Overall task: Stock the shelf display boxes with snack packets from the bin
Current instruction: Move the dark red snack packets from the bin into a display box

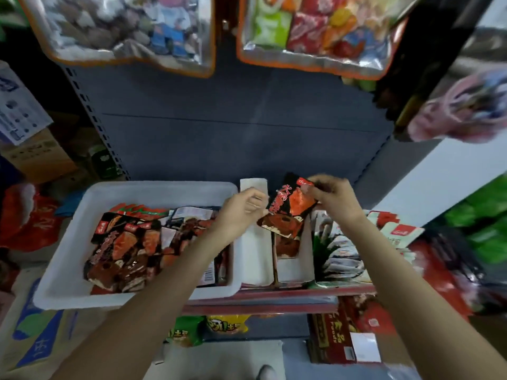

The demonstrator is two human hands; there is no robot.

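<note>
both hands [290, 207] pinch a snack packet [285, 212] above a display box [290, 267], beside the packet-filled bin [68, 242].

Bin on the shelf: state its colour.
White; the bin shows plainly in the head view, holding dark red-and-black packets.

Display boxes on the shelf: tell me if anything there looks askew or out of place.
Nothing damaged or spilled. The snack packet pinched between left hand and right hand hangs tilted above the open display box, not yet seated.
</note>
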